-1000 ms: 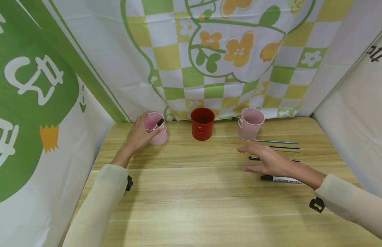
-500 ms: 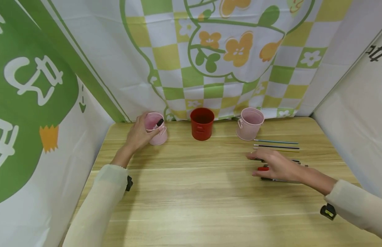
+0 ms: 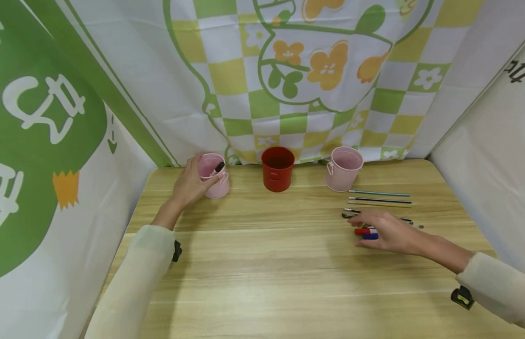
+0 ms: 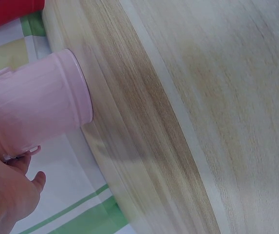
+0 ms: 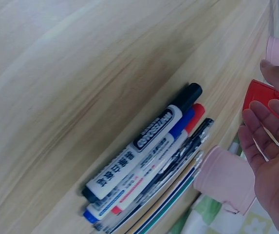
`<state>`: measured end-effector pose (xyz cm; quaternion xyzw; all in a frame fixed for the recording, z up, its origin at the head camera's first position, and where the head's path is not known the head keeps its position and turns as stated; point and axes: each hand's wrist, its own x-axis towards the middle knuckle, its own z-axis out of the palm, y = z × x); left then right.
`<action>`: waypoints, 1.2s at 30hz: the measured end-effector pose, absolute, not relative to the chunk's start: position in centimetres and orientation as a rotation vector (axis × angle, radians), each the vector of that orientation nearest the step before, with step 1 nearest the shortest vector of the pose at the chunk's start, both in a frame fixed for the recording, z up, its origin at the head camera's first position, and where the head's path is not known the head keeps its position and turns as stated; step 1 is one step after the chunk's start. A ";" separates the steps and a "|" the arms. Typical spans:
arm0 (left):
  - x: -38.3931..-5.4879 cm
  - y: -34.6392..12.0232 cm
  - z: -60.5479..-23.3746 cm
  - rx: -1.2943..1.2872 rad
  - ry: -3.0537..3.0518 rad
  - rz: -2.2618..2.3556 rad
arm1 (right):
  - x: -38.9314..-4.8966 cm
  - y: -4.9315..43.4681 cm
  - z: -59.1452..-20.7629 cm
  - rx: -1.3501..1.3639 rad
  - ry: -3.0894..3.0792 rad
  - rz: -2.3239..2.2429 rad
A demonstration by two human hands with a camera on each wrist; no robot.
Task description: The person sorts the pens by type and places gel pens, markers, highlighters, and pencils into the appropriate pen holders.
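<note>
Currently by the right hand [image 3: 387,233]: a thick white marker with a black cap [image 5: 141,145], a slimmer white marker with a blue cap [image 5: 144,163] and a white marker with a red cap [image 5: 149,172], side by side at the right of the wood-grain surface [image 3: 262,268].
Right fingers: spread and loosely bent above the markers, with nothing gripped; whether they touch one, I cannot tell.
Left hand [image 3: 188,183]: its fingers curl round the rim of a pale pink bucket [image 3: 217,190], thumb on the near side by the small handle.
Inside that bucket: a black-capped pen [image 3: 220,167] leaning at the rim, its lower part hidden.
Beyond the markers: slim black pens [image 5: 176,158], close together.
Farther back: a yellow pencil [image 3: 379,204], a dark pencil [image 3: 380,200] and a teal pencil [image 3: 379,193], roughly parallel.
Back row: a glossy red bucket [image 3: 277,182] upright in the middle; a second pink bucket [image 3: 340,180] upright to its right, just beside the teal pencil's end.
Backdrop: white cloth [image 3: 279,113] printed with green and yellow checks and orange flowers.
Sleeves: cream [image 3: 131,278], both arms.
</note>
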<state>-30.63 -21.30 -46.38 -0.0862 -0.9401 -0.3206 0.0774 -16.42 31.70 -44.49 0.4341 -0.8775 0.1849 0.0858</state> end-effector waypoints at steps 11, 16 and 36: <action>-30.7 -21.3 -46.4 -0.244 -2.826 -0.955 | -15.6 33.3 -45.1 1.203 -2.740 0.465; -30.7 -21.3 -46.3 -0.240 -2.823 -0.964 | -15.4 33.9 -45.4 1.211 -2.747 0.485; -30.5 -21.1 -46.1 -0.224 -2.832 -0.961 | -14.7 36.0 -46.8 1.203 -2.669 0.407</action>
